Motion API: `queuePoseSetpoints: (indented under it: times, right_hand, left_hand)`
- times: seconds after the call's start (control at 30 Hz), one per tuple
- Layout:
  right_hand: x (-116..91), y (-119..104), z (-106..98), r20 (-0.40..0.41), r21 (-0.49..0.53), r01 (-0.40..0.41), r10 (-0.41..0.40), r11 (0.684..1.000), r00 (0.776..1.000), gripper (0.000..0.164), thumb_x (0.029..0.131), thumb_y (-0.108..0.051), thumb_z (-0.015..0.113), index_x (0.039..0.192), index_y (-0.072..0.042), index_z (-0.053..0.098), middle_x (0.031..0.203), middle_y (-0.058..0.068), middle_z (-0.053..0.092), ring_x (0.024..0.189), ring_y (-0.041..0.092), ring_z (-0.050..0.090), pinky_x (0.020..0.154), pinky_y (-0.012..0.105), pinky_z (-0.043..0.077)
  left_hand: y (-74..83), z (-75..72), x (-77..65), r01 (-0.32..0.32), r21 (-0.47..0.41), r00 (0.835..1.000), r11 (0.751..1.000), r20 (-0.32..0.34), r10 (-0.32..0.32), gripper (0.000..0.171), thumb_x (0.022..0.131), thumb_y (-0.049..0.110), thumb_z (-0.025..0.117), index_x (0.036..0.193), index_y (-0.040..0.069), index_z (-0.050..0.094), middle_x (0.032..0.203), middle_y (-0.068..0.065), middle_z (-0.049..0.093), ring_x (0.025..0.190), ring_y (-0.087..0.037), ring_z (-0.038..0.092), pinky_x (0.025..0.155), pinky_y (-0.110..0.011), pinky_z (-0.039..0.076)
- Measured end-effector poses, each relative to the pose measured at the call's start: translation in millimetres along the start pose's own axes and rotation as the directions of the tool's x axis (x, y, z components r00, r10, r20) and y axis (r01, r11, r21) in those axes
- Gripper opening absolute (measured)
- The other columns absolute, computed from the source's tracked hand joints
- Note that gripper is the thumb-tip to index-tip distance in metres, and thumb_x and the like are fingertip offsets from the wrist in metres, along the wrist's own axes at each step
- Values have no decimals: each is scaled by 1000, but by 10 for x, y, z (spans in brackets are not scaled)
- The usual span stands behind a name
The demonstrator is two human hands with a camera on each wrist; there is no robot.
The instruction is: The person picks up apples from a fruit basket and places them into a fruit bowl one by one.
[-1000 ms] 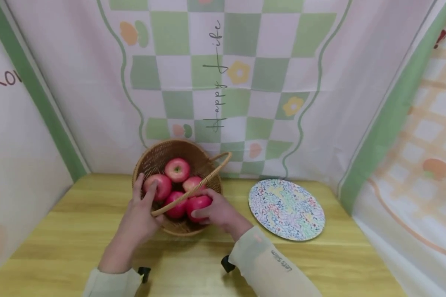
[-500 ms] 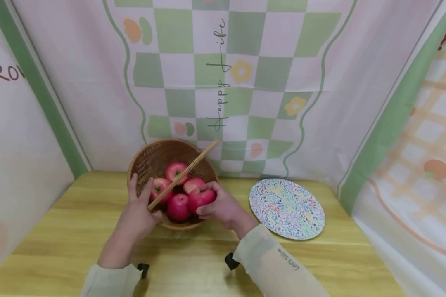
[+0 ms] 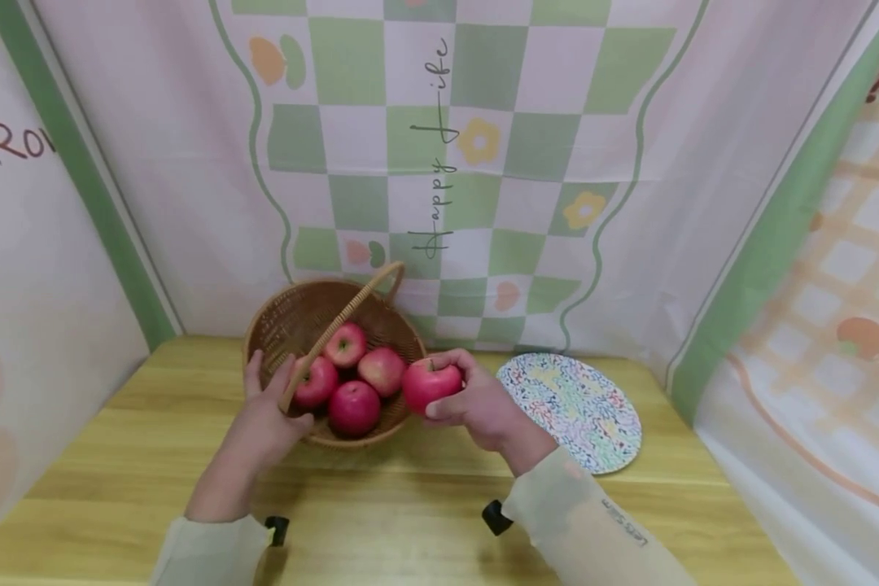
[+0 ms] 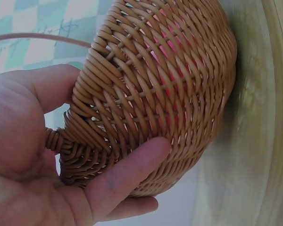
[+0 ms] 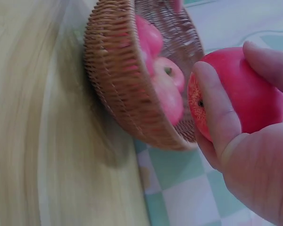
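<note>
A red apple point(image 3: 432, 386) is gripped in my right hand point(image 3: 487, 407), beside the right rim of a brown wicker basket point(image 3: 282, 325). The right wrist view shows the thumb and fingers wrapped around this apple point(image 5: 254, 94). Several more apples point(image 3: 355, 408) lie in the basket, which leans with its mouth towards me. My left hand point(image 3: 249, 439) holds the basket's near left rim by the base of its handle point(image 3: 344, 313). In the left wrist view, fingers lie against the outside of the woven wall point(image 4: 170, 94), while others are hidden behind the rim.
A round, flat board with a multicoloured speckled pattern point(image 3: 579, 407) lies on the wooden table point(image 3: 381, 521) to the right, partly behind my right wrist. Behind the basket hangs a green-and-white checked cloth point(image 3: 476, 203). Printed cloth also hangs on both sides.
My right hand has lifted one apple out of the basket and carried it right past the rim. The basket has tipped slightly left, and its handle has swung left with my left hand.
</note>
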State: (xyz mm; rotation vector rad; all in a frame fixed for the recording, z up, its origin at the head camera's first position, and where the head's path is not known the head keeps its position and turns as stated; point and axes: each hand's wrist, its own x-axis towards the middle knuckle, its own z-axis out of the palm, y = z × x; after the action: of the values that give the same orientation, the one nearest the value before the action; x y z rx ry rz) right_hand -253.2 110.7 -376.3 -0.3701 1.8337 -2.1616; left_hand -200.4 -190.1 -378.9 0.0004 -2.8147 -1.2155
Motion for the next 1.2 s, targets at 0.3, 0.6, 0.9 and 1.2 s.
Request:
queuePoseSetpoints:
  times: [0.3,0.6,0.9,1.2]
  right_hand:
    - [-190,-194,-588,-186,-40,21,-28,999,982,65,69,24,69,122,-4,44,148,15,30,125,45,38,82,48,54]
    - [-375,-219,-1378,-348,-92,52,-81,994,934,57,80,19,67,120,-14,44,143,14,25,121,42,37,81,41,55]
    - [-390,-88,-1898,-521,-22,13,-22,1000,853,68,75,26,64,125,-14,43,151,17,15,136,46,24,90,46,51]
    - [-277,51,-2118,-599,62,-36,66,997,798,63,75,27,62,122,-11,43,157,21,9,140,48,19,91,47,49]
  left_hand:
    - [-90,18,-9,23,-113,999,993,-21,-26,91,85,9,69,161,13,18,158,-21,-25,112,-53,50,88,-54,45]
    - [-84,88,-153,98,-217,994,971,-30,-107,91,82,8,67,159,6,19,159,-19,-25,136,-57,21,106,-61,29]
    - [-67,94,-137,134,-225,990,965,-1,-138,96,80,9,68,160,7,15,158,-17,-28,136,-59,18,106,-64,26]
    - [-69,21,-56,139,-257,990,956,27,-137,97,80,6,69,160,8,14,159,-16,-28,139,-58,11,109,-64,20]
